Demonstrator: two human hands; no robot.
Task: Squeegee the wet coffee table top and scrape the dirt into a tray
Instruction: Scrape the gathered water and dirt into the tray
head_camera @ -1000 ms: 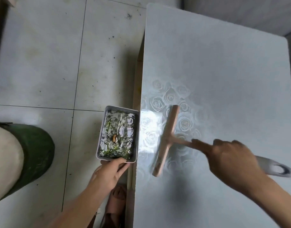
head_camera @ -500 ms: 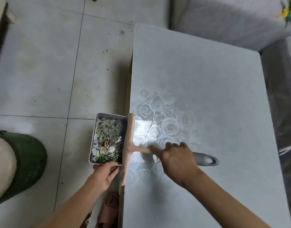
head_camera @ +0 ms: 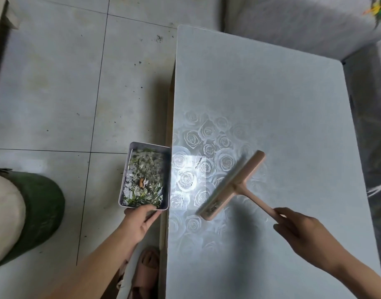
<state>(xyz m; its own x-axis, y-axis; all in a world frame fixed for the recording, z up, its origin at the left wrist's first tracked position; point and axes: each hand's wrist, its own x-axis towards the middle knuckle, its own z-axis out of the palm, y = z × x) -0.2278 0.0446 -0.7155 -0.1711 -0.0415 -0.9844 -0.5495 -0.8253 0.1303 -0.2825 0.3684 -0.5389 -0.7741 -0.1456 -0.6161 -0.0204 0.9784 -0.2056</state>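
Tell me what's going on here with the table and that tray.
A person is cleaning a wet coffee table. The right hand grips the handle of a pink squeegee, whose blade sits at an angle over the shiny, rose-patterned wet patch, well in from the edge. The left hand holds a tray against the table's left edge; it already contains wet dirt and green scraps.

— What do we see underfoot?
— Pale grey floor tiles point(head_camera: 55, 93), speckled with dark dirt.
— And around us?
— A grey sofa point(head_camera: 293, 24) at the far side, a pink sandal point(head_camera: 147, 270) close by.
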